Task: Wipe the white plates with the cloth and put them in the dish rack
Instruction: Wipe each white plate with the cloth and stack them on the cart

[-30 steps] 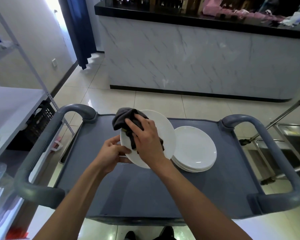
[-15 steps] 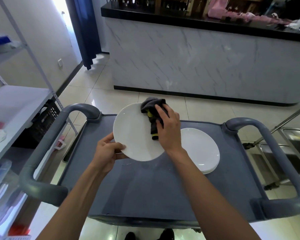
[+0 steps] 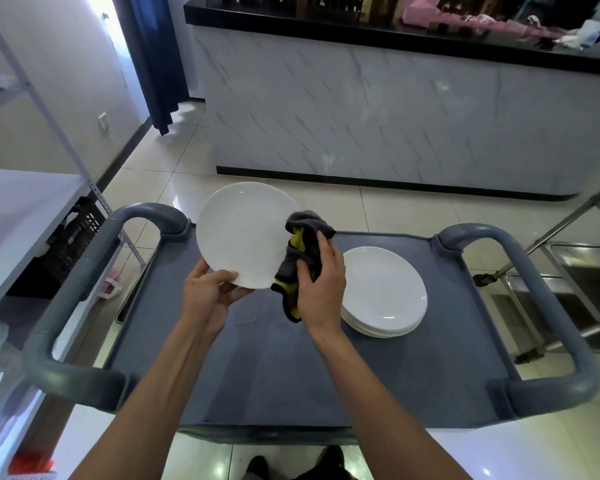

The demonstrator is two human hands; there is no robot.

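My left hand (image 3: 208, 297) pinches the near rim of a white plate (image 3: 241, 233), held tilted above the grey cart top (image 3: 257, 375). Beside the plate's right edge, my right hand (image 3: 321, 282) grips a crumpled grey and yellow cloth (image 3: 300, 258), which touches the plate's rim there. A stack of white plates (image 3: 383, 292) lies on the cart just right of my right hand. No dish rack can be made out with certainty.
The cart has thick grey handles left (image 3: 70, 296) and right (image 3: 548, 306). A white shelf unit (image 3: 18, 209) stands on the left, a steel frame (image 3: 575, 271) on the right. A marble-fronted counter (image 3: 378, 109) lies ahead across a tiled floor.
The cloth slid from the plate's left side across to its right edge. The plate was raised and shifted left, uncovering the stack on the cart.
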